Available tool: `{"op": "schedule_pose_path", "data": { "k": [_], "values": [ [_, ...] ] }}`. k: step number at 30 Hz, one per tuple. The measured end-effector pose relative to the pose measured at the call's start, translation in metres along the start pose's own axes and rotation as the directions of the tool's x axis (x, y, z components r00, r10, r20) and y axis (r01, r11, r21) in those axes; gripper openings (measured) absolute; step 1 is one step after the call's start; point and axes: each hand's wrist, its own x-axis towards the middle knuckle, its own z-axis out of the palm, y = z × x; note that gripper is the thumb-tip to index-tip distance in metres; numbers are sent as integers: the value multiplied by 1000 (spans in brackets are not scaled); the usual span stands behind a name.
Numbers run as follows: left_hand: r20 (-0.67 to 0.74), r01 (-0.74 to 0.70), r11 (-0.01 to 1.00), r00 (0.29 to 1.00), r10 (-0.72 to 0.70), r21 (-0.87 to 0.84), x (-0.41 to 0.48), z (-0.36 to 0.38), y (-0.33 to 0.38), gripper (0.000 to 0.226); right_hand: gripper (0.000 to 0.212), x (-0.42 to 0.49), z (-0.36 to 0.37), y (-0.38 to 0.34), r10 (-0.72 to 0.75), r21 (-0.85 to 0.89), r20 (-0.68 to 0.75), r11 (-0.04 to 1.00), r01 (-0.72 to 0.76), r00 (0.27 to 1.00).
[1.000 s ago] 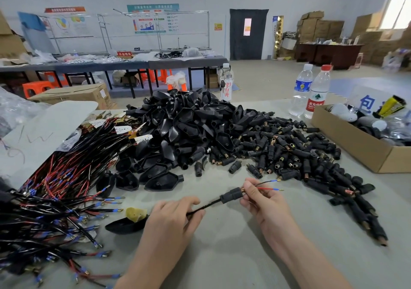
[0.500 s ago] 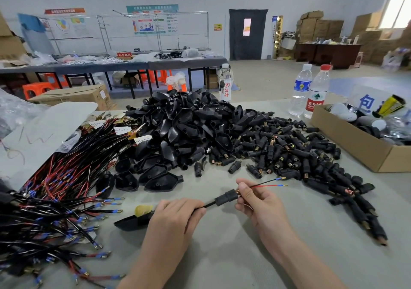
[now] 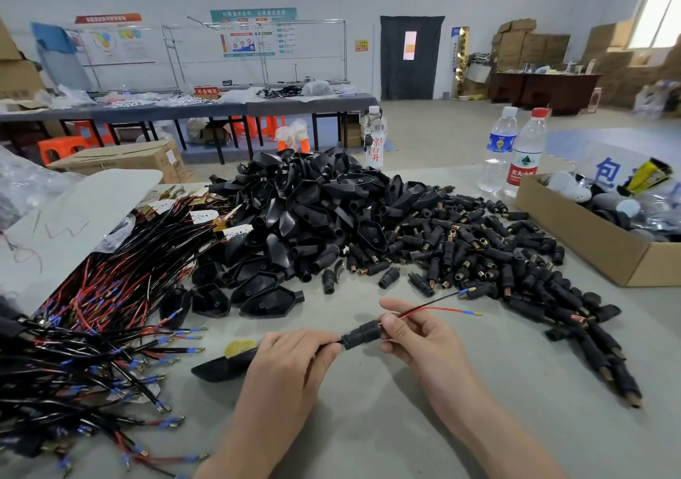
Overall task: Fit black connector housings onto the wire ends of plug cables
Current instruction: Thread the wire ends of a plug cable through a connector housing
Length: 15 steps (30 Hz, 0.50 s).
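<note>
Hands worked near the front edge of the table (image 3: 368, 423). Left hand (image 3: 291, 364) had its fingers curled round a black plug cable (image 3: 221, 366). Right hand (image 3: 423, 338) pinched the connector housing (image 3: 359, 335), already threaded on, with red and black wire ends (image 3: 442, 309) protruding beyond it. Seating could not be confirmed. Many unfitted cables (image 3: 92, 312) lay by the left edge and loose housings (image 3: 479, 253) were heaped further back, so most work apparently remained.

Bare table (image 3: 516, 423) near the front — housing pile (image 3: 313, 213), cable bundle (image 3: 92, 331) and cardboard box (image 3: 589, 242) crowd the rest.
</note>
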Motion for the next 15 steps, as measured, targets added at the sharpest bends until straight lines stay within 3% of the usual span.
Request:
{"op": "schedule_pose_path", "data": {
  "k": [5,8,15],
  "values": [
    [-10,-18,998,1000,19,53,0,-2,-8,27,37,6,-7,-7,2,106,-98,994,8,995],
    [-9,-24,998,1000,25,62,0,-2,-7,26,40,6,-7,-6,31,171,-80,985,-17,996],
    [6,9,1000,1000,-9,25,-2,-3,-3,25,49,3,-4,-4,-19,110,-57,994,25,998]
  ]
}}
